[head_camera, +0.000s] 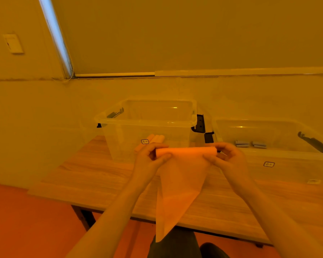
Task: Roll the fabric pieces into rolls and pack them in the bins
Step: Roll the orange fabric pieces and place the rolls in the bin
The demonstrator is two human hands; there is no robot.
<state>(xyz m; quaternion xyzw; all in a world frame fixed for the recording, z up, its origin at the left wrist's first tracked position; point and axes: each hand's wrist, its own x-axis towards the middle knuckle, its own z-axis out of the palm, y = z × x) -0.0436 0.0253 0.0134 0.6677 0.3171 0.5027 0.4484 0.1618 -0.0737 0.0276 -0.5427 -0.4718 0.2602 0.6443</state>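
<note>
An orange fabric piece [177,187] is held in the air above the wooden table [93,175], its top part wound into a roll and the loose rest hanging down to a point past the table's front edge. My left hand [149,157] grips the roll's left end. The right end is gripped by my right hand [226,157]. Behind my hands stands a clear bin [147,123] with a few orange rolls [153,139] lying inside. To its right is a second clear bin [268,135] holding blue-grey rolls [250,144].
Both bins have dark latch handles [199,123] at their ends. A pale wall and a lowered window blind [175,34] rise behind the table. Orange floor [26,220] shows at the left, and my dark-trousered legs [175,244] are under the table's front edge.
</note>
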